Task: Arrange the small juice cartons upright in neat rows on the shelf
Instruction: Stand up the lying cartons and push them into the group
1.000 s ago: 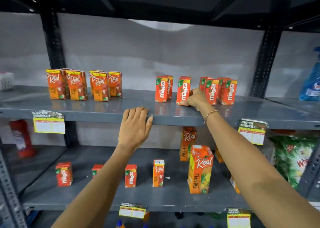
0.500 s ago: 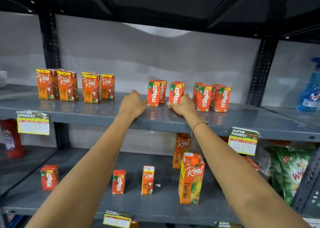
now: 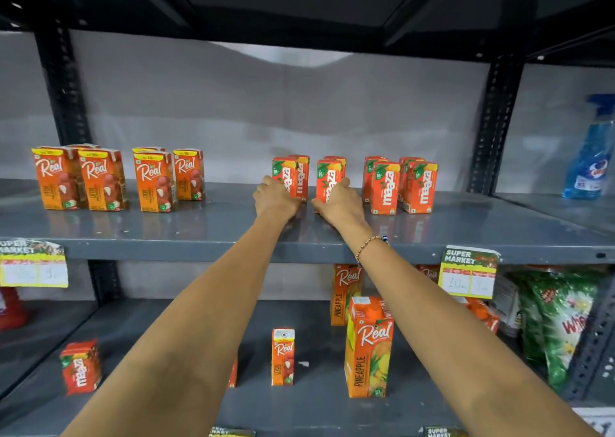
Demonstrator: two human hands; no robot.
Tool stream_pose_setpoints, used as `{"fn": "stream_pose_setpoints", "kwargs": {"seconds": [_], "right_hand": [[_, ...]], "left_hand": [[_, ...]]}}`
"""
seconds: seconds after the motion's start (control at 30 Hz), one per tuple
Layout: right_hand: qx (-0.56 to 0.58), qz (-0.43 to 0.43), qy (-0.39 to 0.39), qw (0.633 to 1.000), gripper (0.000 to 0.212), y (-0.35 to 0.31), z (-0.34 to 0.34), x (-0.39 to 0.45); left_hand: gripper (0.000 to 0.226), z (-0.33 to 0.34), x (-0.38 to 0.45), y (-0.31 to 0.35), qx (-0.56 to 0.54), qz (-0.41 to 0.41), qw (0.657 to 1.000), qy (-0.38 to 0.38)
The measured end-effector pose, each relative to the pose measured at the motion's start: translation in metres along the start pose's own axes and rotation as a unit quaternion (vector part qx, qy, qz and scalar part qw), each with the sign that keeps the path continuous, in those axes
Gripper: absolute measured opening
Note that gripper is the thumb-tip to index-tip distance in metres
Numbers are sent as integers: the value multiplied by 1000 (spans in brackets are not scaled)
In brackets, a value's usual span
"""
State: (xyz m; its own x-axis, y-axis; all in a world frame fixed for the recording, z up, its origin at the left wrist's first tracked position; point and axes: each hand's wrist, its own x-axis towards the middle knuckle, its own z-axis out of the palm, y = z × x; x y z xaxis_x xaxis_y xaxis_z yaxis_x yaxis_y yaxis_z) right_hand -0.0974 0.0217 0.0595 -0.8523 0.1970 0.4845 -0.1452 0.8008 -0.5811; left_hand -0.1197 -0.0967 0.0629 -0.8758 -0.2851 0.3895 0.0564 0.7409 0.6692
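Note:
Small orange Maaza cartons stand upright in pairs on the grey middle shelf (image 3: pixel 199 230). My left hand (image 3: pixel 274 200) grips the leftmost Maaza carton (image 3: pixel 288 175) at its base. My right hand (image 3: pixel 339 202) grips the second Maaza carton (image 3: pixel 329 177) the same way. Two more Maaza pairs (image 3: pixel 401 187) stand to the right. Several small Real cartons (image 3: pixel 103 178) stand upright at the shelf's left. On the lower shelf stand a lone Maaza carton (image 3: pixel 80 366) and a small Real carton (image 3: pixel 283 356); another is half hidden behind my left arm.
Tall Real pineapple cartons (image 3: pixel 367 347) stand on the lower shelf, with a green bag (image 3: pixel 559 323) to their right. A blue spray bottle (image 3: pixel 589 157) stands on the neighbouring shelf. Price tags (image 3: pixel 469 272) hang from the shelf edge. Black uprights (image 3: pixel 496 124) frame the bay.
My left hand left the shelf's front edge and reached in to the leftmost Maaza carton. My right hand stayed on the second carton. The camera moved closer.

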Motion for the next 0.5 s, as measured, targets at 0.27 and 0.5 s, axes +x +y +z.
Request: {"fn": "stream_pose_setpoints", "kwargs": {"seconds": [0.27,0.5], "right_hand": [[-2,49,30,998,68,5,-2,-1],[-8,36,11,999,68,5,-3,0]], "left_hand": [[71,7,-7,7,15,50,999,-9],[71,6,-11,8,44,70,997,-7]]}}
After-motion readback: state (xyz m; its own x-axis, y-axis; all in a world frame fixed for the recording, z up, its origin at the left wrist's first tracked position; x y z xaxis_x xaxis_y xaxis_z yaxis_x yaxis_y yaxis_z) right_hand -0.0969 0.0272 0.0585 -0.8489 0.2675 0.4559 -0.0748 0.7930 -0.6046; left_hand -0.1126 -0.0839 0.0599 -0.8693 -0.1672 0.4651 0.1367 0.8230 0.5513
